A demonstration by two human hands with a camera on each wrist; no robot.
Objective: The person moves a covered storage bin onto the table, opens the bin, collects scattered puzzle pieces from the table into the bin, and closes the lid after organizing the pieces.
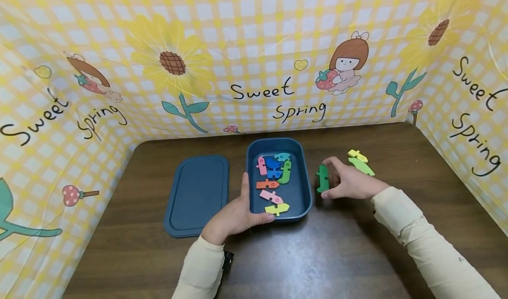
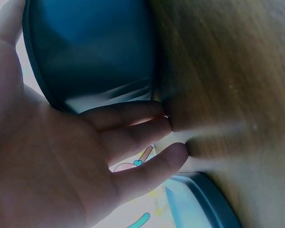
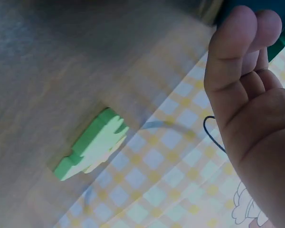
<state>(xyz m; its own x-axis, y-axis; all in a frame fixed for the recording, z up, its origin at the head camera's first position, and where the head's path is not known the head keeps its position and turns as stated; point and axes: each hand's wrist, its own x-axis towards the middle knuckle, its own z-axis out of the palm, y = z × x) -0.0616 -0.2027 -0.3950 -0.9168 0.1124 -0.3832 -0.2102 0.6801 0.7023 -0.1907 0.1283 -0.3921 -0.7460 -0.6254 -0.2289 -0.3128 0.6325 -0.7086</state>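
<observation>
A dark blue open box (image 1: 308, 193) stands on the table, with several small coloured pieces inside. Among them are an orange piece (image 1: 267, 184), a light-green curved piece (image 1: 285, 173) and a yellow arrow-shaped piece (image 1: 277, 209). My left hand (image 1: 234, 215) rests against the box's near left corner, thumb along the near rim; the left wrist view shows its fingers extended beside the box wall (image 2: 95, 52). Right of the box, my right hand (image 1: 353, 181) pinches a dark-green notched piece (image 1: 323, 178) between thumb and fingers. In the right wrist view, the fingers mostly hide it.
A flat blue lid (image 1: 200, 193) lies left of the box. Beyond my right hand are a yellow piece (image 1: 358, 155) and a light-green piece (image 1: 362, 166) on the brown wooden table (image 1: 325, 255). Yellow checked cloth (image 1: 214, 61) surrounds the table's back and sides.
</observation>
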